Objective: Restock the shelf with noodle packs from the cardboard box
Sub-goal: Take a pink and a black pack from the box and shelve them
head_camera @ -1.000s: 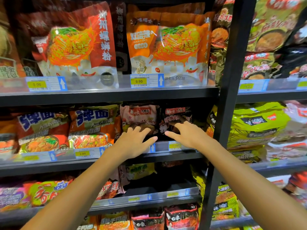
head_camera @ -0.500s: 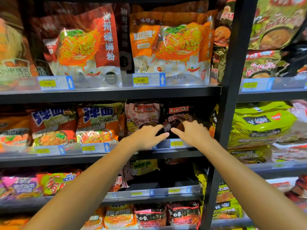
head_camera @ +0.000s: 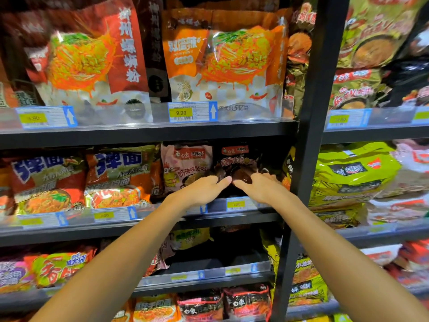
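Observation:
A dark brown noodle pack (head_camera: 238,160) stands upright on the middle shelf (head_camera: 232,217), beside a pink noodle pack (head_camera: 185,163). My left hand (head_camera: 204,189) lies flat against the lower fronts of both packs, fingers straight, thumb pointing right. My right hand (head_camera: 257,185) presses the lower front of the dark pack, fingers extended. The two thumbs nearly meet in front of the dark pack. The cardboard box is out of view.
A black upright post (head_camera: 308,135) stands just right of my right hand. Orange noodle packs (head_camera: 118,175) fill the shelf to the left. Large bags (head_camera: 222,61) sit on the shelf above, green packs (head_camera: 352,173) in the right bay. The shelf below has a dark gap (head_camera: 222,252).
Both hands have moved slightly right and closer together, from the pink pack towards the dark pack. The view has shifted a little left to right.

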